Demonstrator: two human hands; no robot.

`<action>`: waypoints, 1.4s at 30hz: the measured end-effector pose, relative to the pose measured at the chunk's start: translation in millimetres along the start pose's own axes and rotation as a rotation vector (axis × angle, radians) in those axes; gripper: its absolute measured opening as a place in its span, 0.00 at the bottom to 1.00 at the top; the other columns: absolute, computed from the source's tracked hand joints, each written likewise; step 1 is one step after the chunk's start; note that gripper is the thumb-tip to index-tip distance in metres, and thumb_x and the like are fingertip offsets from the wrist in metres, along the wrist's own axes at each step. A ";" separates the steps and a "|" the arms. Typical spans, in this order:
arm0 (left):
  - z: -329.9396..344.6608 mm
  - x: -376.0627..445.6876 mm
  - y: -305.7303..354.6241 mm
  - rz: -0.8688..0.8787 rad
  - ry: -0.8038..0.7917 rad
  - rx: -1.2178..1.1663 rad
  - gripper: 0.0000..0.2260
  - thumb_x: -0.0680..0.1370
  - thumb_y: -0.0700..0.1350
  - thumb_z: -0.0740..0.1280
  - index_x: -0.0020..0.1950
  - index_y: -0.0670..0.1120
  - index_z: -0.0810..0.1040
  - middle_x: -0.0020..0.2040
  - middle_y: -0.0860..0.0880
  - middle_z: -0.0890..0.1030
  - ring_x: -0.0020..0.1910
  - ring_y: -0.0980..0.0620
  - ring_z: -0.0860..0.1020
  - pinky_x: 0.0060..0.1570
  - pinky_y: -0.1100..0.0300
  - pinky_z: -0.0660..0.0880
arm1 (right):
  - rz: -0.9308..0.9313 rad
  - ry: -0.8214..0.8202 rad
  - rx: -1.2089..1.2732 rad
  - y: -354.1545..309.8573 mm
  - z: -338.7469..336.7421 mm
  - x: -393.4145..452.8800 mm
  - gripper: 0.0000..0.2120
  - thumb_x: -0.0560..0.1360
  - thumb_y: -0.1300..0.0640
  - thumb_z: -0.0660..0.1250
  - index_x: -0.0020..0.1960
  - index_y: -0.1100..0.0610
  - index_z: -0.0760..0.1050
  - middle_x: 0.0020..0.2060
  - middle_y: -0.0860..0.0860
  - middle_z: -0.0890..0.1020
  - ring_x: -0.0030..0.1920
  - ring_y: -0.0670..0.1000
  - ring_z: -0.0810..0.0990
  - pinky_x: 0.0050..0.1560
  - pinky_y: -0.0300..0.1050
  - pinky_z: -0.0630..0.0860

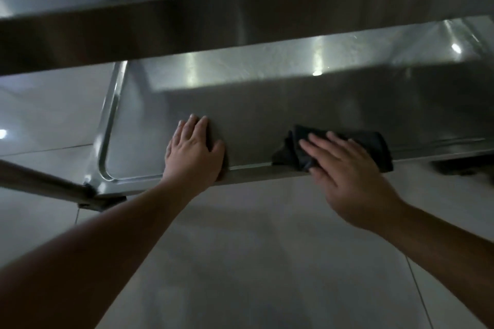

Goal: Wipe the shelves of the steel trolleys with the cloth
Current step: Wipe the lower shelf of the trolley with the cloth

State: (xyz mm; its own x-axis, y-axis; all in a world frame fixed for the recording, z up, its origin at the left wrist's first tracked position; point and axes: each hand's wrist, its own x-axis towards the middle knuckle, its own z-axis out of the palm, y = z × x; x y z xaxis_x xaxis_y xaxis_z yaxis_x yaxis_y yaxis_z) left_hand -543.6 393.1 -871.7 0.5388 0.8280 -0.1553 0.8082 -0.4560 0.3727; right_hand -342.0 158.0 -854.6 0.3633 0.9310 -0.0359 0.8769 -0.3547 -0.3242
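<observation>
Right hand point(344, 168) presses a dark cloth point(347, 145) flat-fingered at the lower shelf's point(267, 115) 6 o'clock edge — left hand point(193, 149), fingers straight, braces it.

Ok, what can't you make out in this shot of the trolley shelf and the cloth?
Head view only:
- Dark cloth: its middle is covered by the right hand.
- Lower shelf: its right end is cut off by the frame edge, its back hidden under the upper shelf; any dirt is lost in blur and dim light.
- Left hand: its palm side is hidden.
</observation>
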 end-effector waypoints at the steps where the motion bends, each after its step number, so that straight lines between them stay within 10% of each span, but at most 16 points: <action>1: -6.3 -0.1 -7.5 0.040 -0.020 -0.001 0.31 0.84 0.63 0.55 0.86 0.57 0.52 0.87 0.53 0.53 0.85 0.52 0.48 0.81 0.48 0.47 | -0.075 -0.050 0.025 -7.5 0.4 9.2 0.24 0.85 0.46 0.54 0.80 0.47 0.66 0.79 0.44 0.65 0.80 0.51 0.60 0.80 0.53 0.52; 4: -29.1 -6.7 -47.7 0.087 0.010 0.068 0.33 0.82 0.67 0.50 0.86 0.58 0.50 0.87 0.53 0.54 0.85 0.52 0.48 0.81 0.47 0.47 | -0.072 -0.092 0.116 16.8 -9.9 46.2 0.21 0.86 0.51 0.59 0.78 0.48 0.69 0.78 0.46 0.68 0.80 0.53 0.62 0.80 0.56 0.54; 12: -46.3 -20.1 -113.9 -0.183 0.063 0.209 0.33 0.85 0.64 0.49 0.87 0.51 0.49 0.87 0.44 0.46 0.85 0.42 0.41 0.83 0.44 0.40 | 0.647 0.067 0.054 74.1 -32.3 186.7 0.24 0.84 0.49 0.52 0.79 0.52 0.65 0.79 0.59 0.66 0.76 0.65 0.65 0.77 0.57 0.61; 20: -44.4 -18.2 -116.8 -0.170 0.029 0.251 0.32 0.86 0.62 0.47 0.87 0.52 0.45 0.87 0.46 0.43 0.85 0.43 0.38 0.82 0.45 0.38 | -0.042 -0.090 -0.061 -145.4 53.8 165.9 0.27 0.85 0.45 0.52 0.83 0.45 0.56 0.83 0.45 0.57 0.82 0.56 0.54 0.80 0.57 0.46; 24: -40.9 -17.0 -122.5 -0.162 0.046 0.243 0.32 0.86 0.62 0.47 0.87 0.52 0.45 0.87 0.47 0.43 0.85 0.44 0.38 0.82 0.45 0.37 | -0.508 -0.248 0.007 -136.3 56.0 101.5 0.28 0.83 0.40 0.47 0.82 0.41 0.59 0.81 0.40 0.60 0.81 0.45 0.53 0.80 0.48 0.43; 29: -36.1 -15.2 -125.0 -0.140 0.073 0.269 0.33 0.84 0.63 0.44 0.87 0.52 0.45 0.87 0.46 0.44 0.85 0.43 0.38 0.81 0.45 0.36 | -0.018 0.013 -0.132 -35.5 11.3 204.6 0.29 0.82 0.45 0.53 0.80 0.55 0.65 0.79 0.57 0.67 0.78 0.61 0.66 0.79 0.59 0.59; 33: -34.0 -14.1 -125.6 -0.138 0.079 0.291 0.33 0.84 0.64 0.42 0.87 0.52 0.44 0.87 0.45 0.44 0.85 0.42 0.39 0.81 0.45 0.36 | 0.422 -0.010 -0.174 -46.6 19.4 270.9 0.28 0.84 0.44 0.47 0.83 0.48 0.53 0.83 0.50 0.56 0.81 0.61 0.56 0.80 0.62 0.52; 42: -35.6 -16.7 -123.1 -0.146 0.081 0.308 0.33 0.84 0.63 0.44 0.87 0.52 0.46 0.87 0.46 0.45 0.85 0.43 0.40 0.82 0.44 0.38 | -0.334 -0.261 -0.068 -152.8 56.7 163.9 0.28 0.84 0.41 0.50 0.83 0.42 0.54 0.83 0.43 0.57 0.83 0.51 0.52 0.80 0.52 0.44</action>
State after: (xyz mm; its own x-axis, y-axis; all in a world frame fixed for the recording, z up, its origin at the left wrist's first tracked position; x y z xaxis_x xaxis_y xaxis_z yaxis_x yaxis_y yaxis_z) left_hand -660.6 447.1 -882.4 0.4017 0.9092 -0.1090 0.9157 -0.3978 0.0564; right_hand -434.3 369.7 -864.6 -0.0278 0.9832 -0.1803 0.9548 -0.0273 -0.2960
